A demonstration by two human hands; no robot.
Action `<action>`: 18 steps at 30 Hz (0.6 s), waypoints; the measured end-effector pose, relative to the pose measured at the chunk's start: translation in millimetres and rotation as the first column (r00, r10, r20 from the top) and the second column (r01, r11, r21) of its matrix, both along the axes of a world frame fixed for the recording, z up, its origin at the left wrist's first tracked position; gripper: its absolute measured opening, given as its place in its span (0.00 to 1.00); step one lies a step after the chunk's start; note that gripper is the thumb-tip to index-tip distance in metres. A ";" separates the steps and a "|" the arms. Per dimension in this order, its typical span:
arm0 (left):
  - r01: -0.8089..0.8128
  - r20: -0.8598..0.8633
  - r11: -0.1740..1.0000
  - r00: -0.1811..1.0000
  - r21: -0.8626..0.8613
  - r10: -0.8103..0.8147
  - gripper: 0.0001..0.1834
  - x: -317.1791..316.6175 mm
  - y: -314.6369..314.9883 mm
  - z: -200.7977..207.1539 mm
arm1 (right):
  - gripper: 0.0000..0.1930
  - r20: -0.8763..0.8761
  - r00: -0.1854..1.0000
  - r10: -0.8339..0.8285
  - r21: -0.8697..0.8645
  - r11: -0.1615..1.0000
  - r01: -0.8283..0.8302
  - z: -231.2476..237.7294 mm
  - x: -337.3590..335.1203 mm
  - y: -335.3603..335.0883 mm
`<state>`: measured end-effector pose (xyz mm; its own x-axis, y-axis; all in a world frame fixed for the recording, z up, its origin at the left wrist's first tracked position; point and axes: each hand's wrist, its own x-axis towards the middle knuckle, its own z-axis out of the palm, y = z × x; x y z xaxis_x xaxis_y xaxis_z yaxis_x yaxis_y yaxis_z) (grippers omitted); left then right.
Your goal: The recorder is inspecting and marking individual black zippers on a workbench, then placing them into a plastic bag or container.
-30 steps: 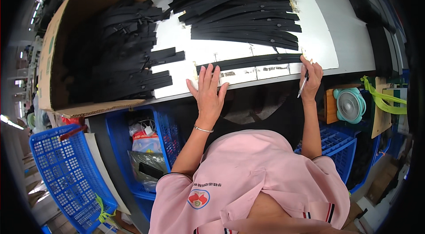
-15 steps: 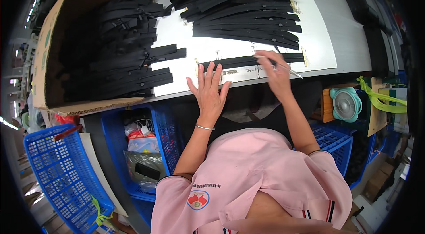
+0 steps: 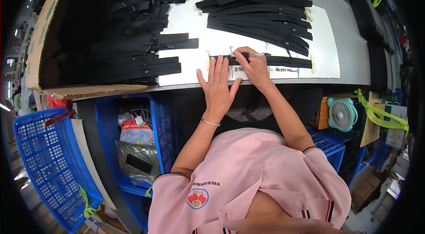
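1 grey table (image 3: 353, 52): bears 1 white board (image 3: 326, 41). 1 black strip (image 3: 290, 61): lies flat near the board's near edge. 1 left hand (image 3: 218, 94): fingertips on the strip's left end, thumb wide. 1 right hand (image 3: 256, 69): pinches 1 slim pen (image 3: 261, 54) at the strip's left half.

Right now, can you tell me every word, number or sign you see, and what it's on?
Pink short-sleeved shirt: a row of dark characters, which I won't copy out, above a round blue-edged badge with a red shape.
Flat white board: small dark marks, too small to read.
Brown cardboard box: green print, too blurred to read.
Red-topped plastic package: print too small to read.
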<state>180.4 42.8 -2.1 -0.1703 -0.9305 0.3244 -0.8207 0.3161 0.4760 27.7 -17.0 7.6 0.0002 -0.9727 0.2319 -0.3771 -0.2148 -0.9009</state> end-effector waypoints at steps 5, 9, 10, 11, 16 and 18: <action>0.002 0.011 1.000 1.000 -0.002 -0.002 0.40 -0.1 -0.3 -0.2 | 0.09 -0.050 0.999 -0.003 -0.034 0.999 0.001 -0.1 0.4 0.0; -0.002 0.018 1.000 1.000 -0.001 0.002 0.40 -0.6 0.0 0.5 | 0.08 -0.075 0.997 -0.032 -0.086 0.996 0.025 4.2 4.1 -0.9; 0.001 0.019 1.000 1.000 0.000 -0.001 0.40 -0.5 0.1 0.2 | 0.09 -0.058 0.997 -0.044 -0.080 0.996 0.039 5.5 4.6 -0.9; -0.002 0.021 1.000 1.000 -0.001 0.002 0.40 -0.3 0.2 -0.3 | 0.09 -0.057 0.997 -0.046 -0.079 0.996 0.041 5.4 2.6 -0.1; 0.002 0.021 1.000 1.000 0.004 -0.002 0.40 -0.7 -0.1 -0.4 | 0.11 0.007 0.994 0.105 -0.006 0.995 -0.105 6.8 -3.9 1.0; 0.002 0.019 1.000 1.000 0.006 -0.002 0.40 -1.3 -0.3 -0.6 | 0.11 -0.006 0.995 0.103 -0.036 0.994 -0.103 -3.6 -5.4 -0.4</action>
<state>179.1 42.5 -2.7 -0.1786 -0.9319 0.3156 -0.8288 0.3153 0.4622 22.3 -17.4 4.0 0.1013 -0.9583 0.2671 -0.3548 -0.2856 -0.8902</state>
